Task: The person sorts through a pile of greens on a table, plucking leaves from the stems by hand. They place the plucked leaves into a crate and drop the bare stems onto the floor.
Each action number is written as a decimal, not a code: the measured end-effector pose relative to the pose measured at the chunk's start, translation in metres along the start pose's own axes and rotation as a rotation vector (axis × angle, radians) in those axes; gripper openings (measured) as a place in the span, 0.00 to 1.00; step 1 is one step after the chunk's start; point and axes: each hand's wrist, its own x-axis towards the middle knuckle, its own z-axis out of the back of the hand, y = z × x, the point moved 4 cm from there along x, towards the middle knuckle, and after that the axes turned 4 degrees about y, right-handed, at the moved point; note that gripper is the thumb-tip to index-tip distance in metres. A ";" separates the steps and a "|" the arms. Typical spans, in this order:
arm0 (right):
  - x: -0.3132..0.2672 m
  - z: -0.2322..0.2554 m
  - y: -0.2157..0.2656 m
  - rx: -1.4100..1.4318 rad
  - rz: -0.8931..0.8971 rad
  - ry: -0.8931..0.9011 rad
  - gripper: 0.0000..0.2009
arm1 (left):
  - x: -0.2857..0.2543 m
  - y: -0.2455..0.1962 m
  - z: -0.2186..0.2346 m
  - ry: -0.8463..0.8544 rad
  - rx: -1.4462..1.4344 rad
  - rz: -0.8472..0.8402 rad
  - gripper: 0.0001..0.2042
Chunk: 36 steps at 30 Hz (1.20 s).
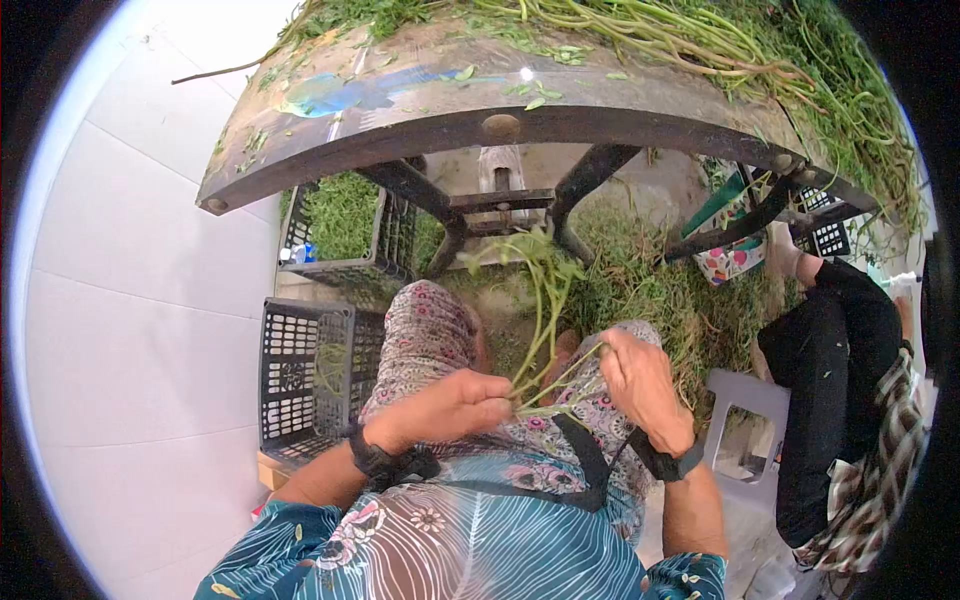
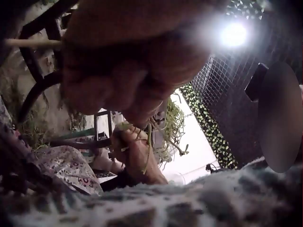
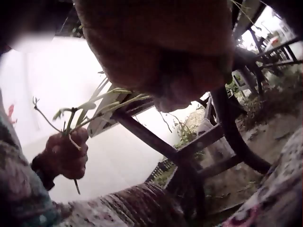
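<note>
In the head view, the left hand [image 1: 462, 405] grips several thin green stems [image 1: 543, 310] whose leafy tops lean up toward the table. The right hand [image 1: 645, 385], up and to the right of it, pinches a thin stem that runs between the two hands above the lap. From the right wrist view, the left hand [image 3: 66, 153] is curled round the stems [image 3: 102, 109], and the right hand [image 3: 165, 61] looms dark at the top. In the left wrist view the right hand [image 2: 137, 151] has stems at its fingers, and the left hand [image 2: 128, 66] fills the upper part.
A table [image 1: 400, 125] with piled greens [image 1: 660, 45] stands ahead. Under it at left is a black crate [image 1: 400, 230] of leaves, with another black crate [image 1: 290, 370] nearer. Cut greens [image 1: 640, 260] cover the floor. A person in black trousers [image 1: 820, 400] sits at right by a grey stool [image 1: 740, 420].
</note>
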 end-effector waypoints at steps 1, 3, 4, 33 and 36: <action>0.002 -0.002 -0.002 0.060 -0.055 -0.017 0.08 | 0.002 -0.002 -0.002 0.007 0.046 -0.027 0.10; 0.007 -0.004 -0.009 0.401 -0.233 -0.022 0.08 | 0.002 -0.006 0.001 -0.024 -0.027 0.013 0.10; 0.008 -0.006 -0.013 0.572 -0.324 -0.024 0.09 | 0.003 -0.007 0.003 -0.037 -0.049 0.006 0.10; 0.040 0.018 -0.003 0.311 0.082 0.154 0.13 | 0.014 0.011 0.011 -0.158 0.290 0.057 0.11; 0.058 0.010 -0.020 0.170 0.148 0.224 0.14 | 0.015 0.017 0.007 -0.165 0.157 0.131 0.13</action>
